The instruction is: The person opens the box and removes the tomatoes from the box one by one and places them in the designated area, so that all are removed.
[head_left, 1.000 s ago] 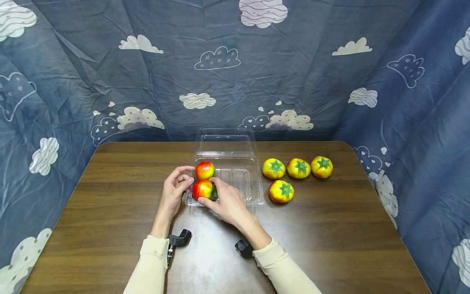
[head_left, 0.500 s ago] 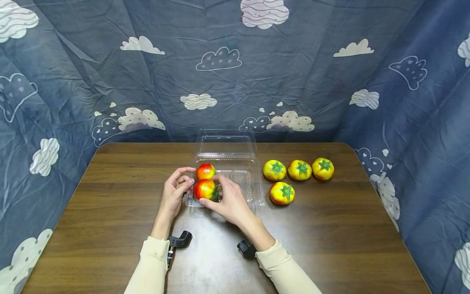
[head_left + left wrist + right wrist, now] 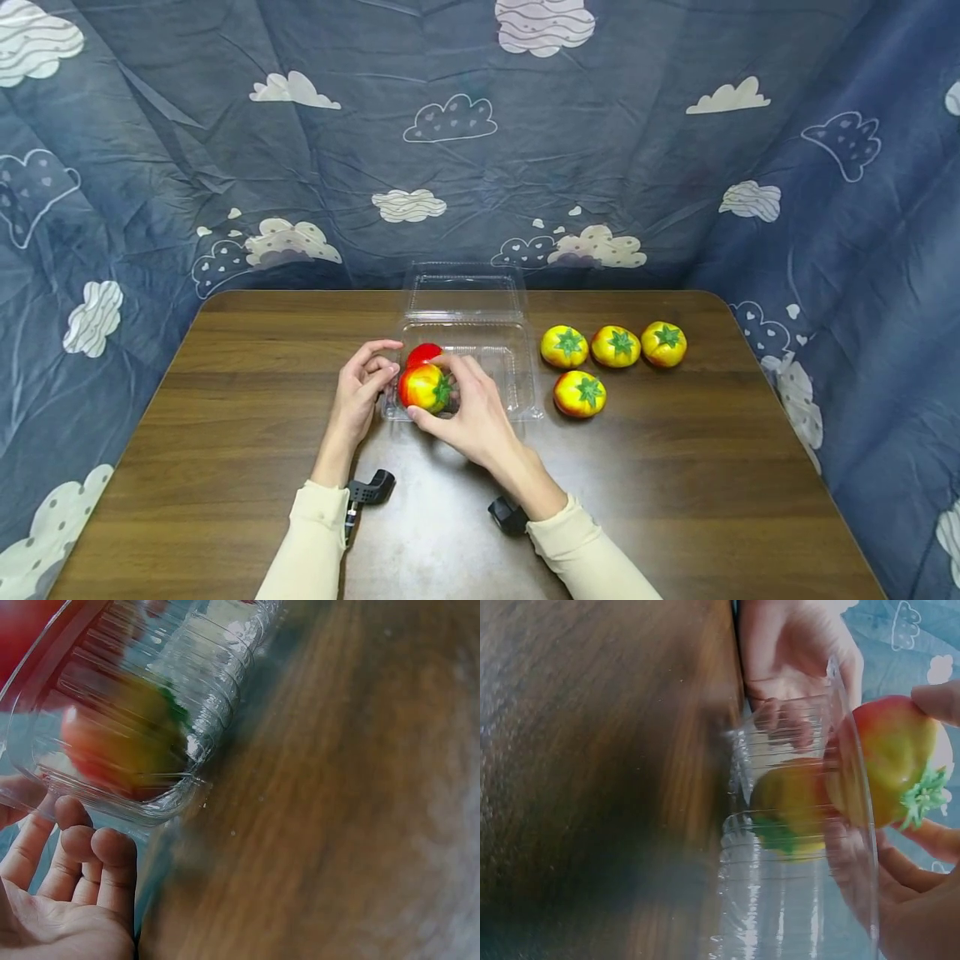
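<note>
My right hand (image 3: 480, 412) holds a red and yellow toy tomato (image 3: 423, 388) between thumb and fingers. The right wrist view shows this tomato (image 3: 896, 761) above the rim of a clear plastic clamshell container (image 3: 498, 367), its green leafy top turned sideways. A second tomato (image 3: 787, 802) lies inside the container, partly covered in the head view by the held one. My left hand (image 3: 360, 387) is at the container's left side, its fingers loosely bent. In the left wrist view its fingertips (image 3: 112, 847) are right by the container's corner.
The container's clear lid (image 3: 465, 292) lies folded back toward the table's far edge. Several more tomatoes (image 3: 617, 346) with green star-shaped tops stand on the wooden table (image 3: 675, 483) to the right. A cloud-patterned blue curtain (image 3: 450, 167) hangs behind.
The held tomato has risen and tilted, so its green top now shows more, and it covers more of the tomato behind it. My left hand has barely moved.
</note>
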Demonstrator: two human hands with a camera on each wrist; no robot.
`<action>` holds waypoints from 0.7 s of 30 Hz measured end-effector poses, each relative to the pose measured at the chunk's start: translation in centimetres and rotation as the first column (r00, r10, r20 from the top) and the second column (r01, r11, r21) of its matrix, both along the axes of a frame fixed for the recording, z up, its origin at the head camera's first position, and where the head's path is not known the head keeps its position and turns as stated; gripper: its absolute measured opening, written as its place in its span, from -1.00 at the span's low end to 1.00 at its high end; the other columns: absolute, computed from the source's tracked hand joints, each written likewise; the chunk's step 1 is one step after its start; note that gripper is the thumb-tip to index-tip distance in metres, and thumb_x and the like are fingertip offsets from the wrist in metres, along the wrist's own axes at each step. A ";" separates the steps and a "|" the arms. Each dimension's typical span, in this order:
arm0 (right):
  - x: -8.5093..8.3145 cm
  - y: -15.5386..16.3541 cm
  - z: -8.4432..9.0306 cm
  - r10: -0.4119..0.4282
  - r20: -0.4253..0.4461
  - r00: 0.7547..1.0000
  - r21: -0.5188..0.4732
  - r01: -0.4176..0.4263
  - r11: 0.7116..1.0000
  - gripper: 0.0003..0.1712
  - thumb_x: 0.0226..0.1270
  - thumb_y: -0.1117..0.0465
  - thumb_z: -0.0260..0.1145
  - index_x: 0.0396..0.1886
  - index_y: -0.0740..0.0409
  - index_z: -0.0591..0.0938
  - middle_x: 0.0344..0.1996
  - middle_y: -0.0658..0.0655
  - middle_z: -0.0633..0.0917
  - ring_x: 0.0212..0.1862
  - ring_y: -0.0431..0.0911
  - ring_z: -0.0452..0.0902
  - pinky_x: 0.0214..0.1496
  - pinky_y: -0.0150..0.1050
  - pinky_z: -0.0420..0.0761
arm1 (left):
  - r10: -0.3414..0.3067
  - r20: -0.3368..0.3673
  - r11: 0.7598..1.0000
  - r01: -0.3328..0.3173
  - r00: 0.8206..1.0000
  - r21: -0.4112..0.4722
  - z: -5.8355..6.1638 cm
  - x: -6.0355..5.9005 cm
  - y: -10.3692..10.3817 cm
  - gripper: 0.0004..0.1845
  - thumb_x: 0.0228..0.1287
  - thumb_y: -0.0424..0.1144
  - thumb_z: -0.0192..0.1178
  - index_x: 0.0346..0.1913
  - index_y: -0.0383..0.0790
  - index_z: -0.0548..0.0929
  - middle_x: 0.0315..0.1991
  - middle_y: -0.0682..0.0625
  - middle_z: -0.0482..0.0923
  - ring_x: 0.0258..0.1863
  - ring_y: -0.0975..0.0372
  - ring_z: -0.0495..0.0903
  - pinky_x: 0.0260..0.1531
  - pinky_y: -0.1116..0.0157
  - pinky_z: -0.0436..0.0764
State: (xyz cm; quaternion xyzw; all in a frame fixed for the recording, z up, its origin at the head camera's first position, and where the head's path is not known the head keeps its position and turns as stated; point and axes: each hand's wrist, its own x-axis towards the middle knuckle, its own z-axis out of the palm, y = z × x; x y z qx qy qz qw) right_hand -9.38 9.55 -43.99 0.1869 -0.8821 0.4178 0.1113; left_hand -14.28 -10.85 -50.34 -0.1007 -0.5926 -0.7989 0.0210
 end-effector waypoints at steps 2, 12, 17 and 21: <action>0.1 0.1 0.1 -0.005 -0.026 1.000 -0.015 0.004 1.000 -0.28 -0.02 -0.20 0.51 0.15 -0.09 0.54 -0.07 -0.09 0.58 -0.13 -0.21 0.52 -0.13 -0.27 0.59 | 0.000 -0.001 1.000 0.000 1.000 0.002 0.0 0.0 0.0 -0.62 0.31 -0.53 0.16 0.17 -0.52 0.48 -0.49 -0.09 0.50 -0.56 0.22 0.39 -0.59 0.47 0.45; 0.2 0.7 1.0 -0.045 -0.110 0.993 -0.079 0.037 0.996 -0.26 -0.10 -0.23 0.54 0.15 -0.17 0.58 -0.11 -0.11 0.51 -0.10 -0.26 0.49 -0.14 -0.27 0.57 | -0.014 -0.019 1.000 0.014 1.000 0.005 0.0 -0.1 0.0 -0.61 0.31 -0.53 0.14 0.18 -0.56 0.45 -0.49 -0.01 0.52 -0.54 0.30 0.45 -0.61 0.49 0.45; -0.2 1.2 1.0 -0.067 -0.128 0.990 -0.097 0.054 0.994 -0.25 -0.10 -0.20 0.55 0.15 -0.14 0.59 -0.05 -0.10 0.53 -0.03 -0.23 0.52 -0.01 -0.23 0.56 | -0.016 -0.007 1.000 0.016 1.000 0.022 -0.2 -0.2 -0.1 -0.62 0.32 -0.55 0.13 0.18 -0.53 0.46 -0.50 -0.09 0.50 -0.58 0.24 0.42 -0.64 0.46 0.46; -0.4 1.4 1.1 -0.051 -0.132 0.990 -0.101 0.038 0.994 -0.24 -0.07 -0.16 0.55 0.17 -0.05 0.57 0.03 -0.11 0.57 0.00 -0.22 0.53 0.03 -0.22 0.57 | -0.020 0.000 0.999 0.020 1.000 0.034 -0.2 -0.2 -0.2 -0.63 0.31 -0.55 0.13 0.17 -0.52 0.47 -0.51 -0.13 0.48 -0.60 0.18 0.39 -0.66 0.43 0.46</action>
